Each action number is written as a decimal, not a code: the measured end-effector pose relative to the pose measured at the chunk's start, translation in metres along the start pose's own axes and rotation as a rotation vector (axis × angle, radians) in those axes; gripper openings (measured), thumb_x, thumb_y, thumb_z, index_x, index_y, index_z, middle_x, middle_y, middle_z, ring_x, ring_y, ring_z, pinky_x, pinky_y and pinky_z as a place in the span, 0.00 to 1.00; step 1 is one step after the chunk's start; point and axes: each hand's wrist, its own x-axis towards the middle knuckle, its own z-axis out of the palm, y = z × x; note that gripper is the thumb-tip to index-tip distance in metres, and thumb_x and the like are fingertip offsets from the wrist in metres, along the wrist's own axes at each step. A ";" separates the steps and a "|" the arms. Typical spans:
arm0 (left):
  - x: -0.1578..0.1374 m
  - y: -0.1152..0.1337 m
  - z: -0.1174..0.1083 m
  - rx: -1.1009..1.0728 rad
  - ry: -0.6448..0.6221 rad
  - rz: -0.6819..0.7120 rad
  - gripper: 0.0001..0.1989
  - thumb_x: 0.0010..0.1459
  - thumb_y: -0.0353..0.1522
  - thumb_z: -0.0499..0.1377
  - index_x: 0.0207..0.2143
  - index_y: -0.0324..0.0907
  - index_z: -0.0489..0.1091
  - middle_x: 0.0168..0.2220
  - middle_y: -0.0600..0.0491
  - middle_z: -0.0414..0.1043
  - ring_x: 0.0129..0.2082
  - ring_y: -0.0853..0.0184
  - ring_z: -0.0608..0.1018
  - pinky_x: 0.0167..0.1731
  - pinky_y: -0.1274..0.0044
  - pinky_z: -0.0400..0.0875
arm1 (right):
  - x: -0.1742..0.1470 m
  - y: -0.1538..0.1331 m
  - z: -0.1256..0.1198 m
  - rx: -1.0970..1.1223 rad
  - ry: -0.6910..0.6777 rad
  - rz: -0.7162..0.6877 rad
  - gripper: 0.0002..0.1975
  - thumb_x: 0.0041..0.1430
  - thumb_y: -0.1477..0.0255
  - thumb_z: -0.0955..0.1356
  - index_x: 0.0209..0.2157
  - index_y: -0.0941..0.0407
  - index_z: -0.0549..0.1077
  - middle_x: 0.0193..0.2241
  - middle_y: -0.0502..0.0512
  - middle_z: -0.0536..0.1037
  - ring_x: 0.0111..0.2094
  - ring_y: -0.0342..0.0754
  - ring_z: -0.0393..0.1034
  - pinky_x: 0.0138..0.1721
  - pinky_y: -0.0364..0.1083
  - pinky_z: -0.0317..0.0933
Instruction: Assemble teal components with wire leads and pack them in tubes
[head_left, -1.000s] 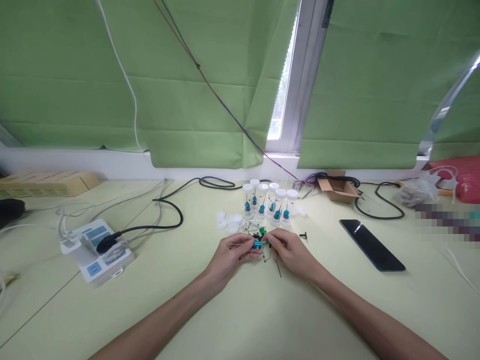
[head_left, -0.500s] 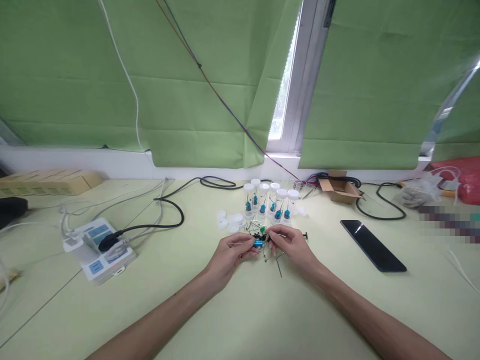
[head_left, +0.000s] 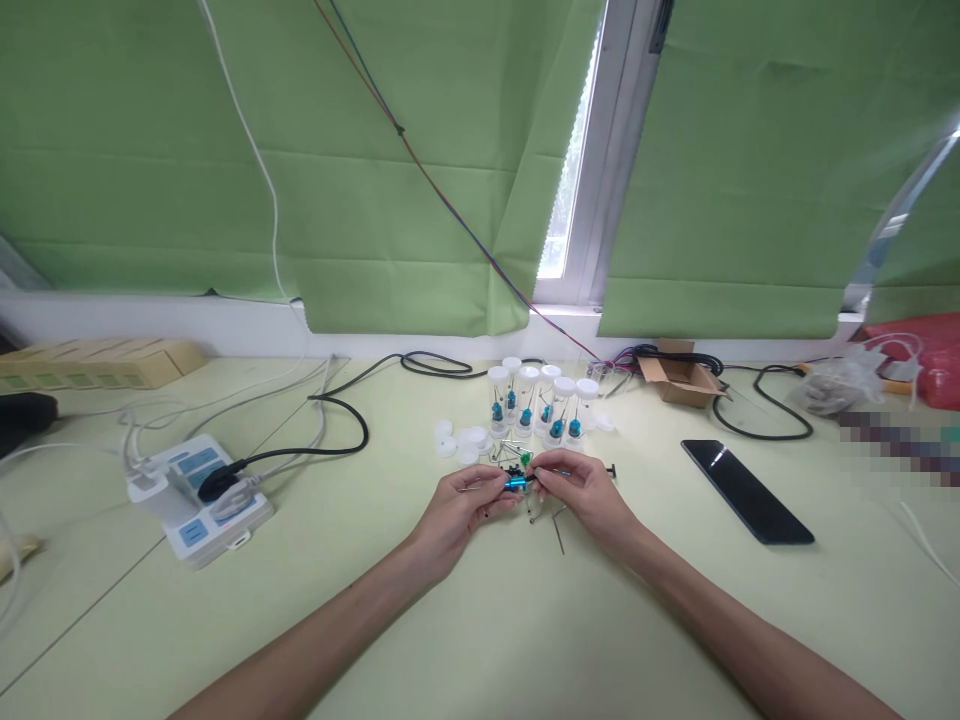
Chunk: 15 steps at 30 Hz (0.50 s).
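My left hand (head_left: 469, 505) pinches a small blue metallic cylinder (head_left: 514, 483) with a thin rod reaching back along the fingers. Against the cylinder's right end, my right hand (head_left: 576, 487) grips a small black part (head_left: 532, 477), partly covered by the fingertips. Behind the fingers lie small black pieces (head_left: 513, 470) and a green piece (head_left: 526, 458). Thin metal rods, one of them a bent rod (head_left: 559, 533), rest on the table around both hands. Just beyond stand several clear tubes with white caps (head_left: 527, 374), each holding a blue part (head_left: 556, 429).
Loose white caps (head_left: 445, 446) lie left of the tubes. A power strip (head_left: 217, 505) with plugs and cables is at the left, a phone (head_left: 746, 490) at the right. An open cardboard box (head_left: 679, 380) and black cables (head_left: 780, 436) sit near the wall.
The black part in my right hand has come up to the blue cylinder's right end, in line with it. The cylinder has tilted slightly; both arms stay nearly still.
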 end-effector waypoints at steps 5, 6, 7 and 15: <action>0.002 -0.001 0.000 -0.024 -0.012 0.003 0.12 0.49 0.31 0.70 0.34 0.35 0.75 0.34 0.46 0.80 0.36 0.65 0.82 0.42 0.77 0.75 | 0.000 0.001 0.001 0.058 -0.032 0.013 0.09 0.54 0.67 0.74 0.36 0.56 0.78 0.29 0.51 0.77 0.30 0.44 0.72 0.36 0.45 0.66; 0.003 -0.001 0.000 -0.028 -0.013 0.003 0.12 0.48 0.31 0.70 0.34 0.35 0.75 0.34 0.46 0.80 0.36 0.65 0.82 0.42 0.77 0.75 | -0.001 0.001 0.001 0.070 -0.039 0.016 0.09 0.54 0.67 0.74 0.36 0.56 0.77 0.28 0.51 0.77 0.30 0.44 0.72 0.37 0.45 0.66; 0.004 -0.001 -0.001 -0.030 -0.013 0.003 0.12 0.48 0.31 0.70 0.34 0.35 0.75 0.34 0.47 0.80 0.37 0.65 0.82 0.42 0.78 0.75 | -0.001 0.001 0.001 0.079 -0.045 0.019 0.09 0.54 0.67 0.74 0.36 0.56 0.77 0.28 0.51 0.77 0.30 0.44 0.72 0.37 0.45 0.66; 0.002 0.000 -0.002 -0.023 -0.034 0.002 0.11 0.49 0.32 0.70 0.34 0.35 0.76 0.33 0.46 0.80 0.36 0.65 0.82 0.40 0.79 0.75 | -0.003 -0.002 0.004 0.137 -0.025 0.072 0.11 0.52 0.66 0.75 0.35 0.56 0.77 0.28 0.50 0.76 0.30 0.43 0.71 0.38 0.45 0.67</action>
